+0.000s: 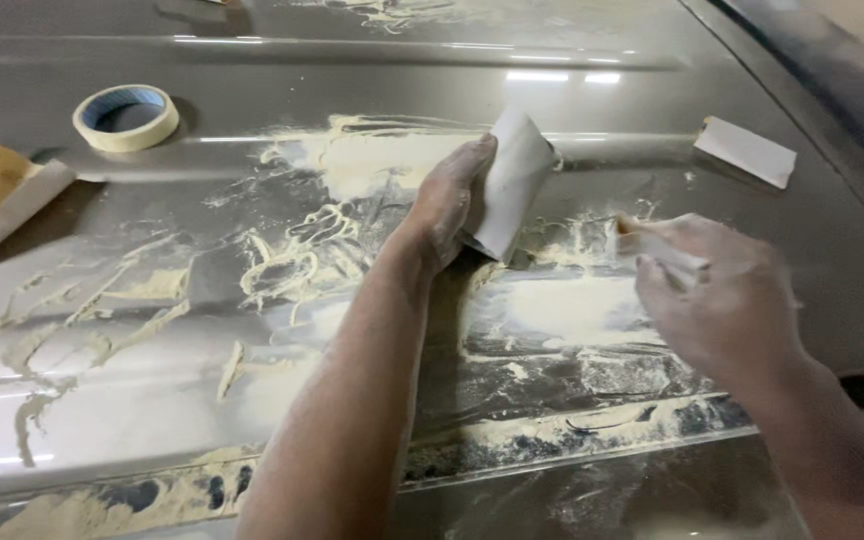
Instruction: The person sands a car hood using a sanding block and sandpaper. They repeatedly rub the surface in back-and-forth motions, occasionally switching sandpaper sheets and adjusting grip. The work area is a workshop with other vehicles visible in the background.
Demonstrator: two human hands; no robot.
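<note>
Two hands over the dusty grey metal panel (pixel 132 400). Left hand (pixel 449 200) grips a folded sandpaper sheet (pixel 512 180), its long axis tilted up-right, resting on the filler patch (pixel 372 160). Right hand (pixel 722 300) — fingers closed on a smaller sandpaper piece (pixel 667 250) — lies just to the right, apart.
</note>
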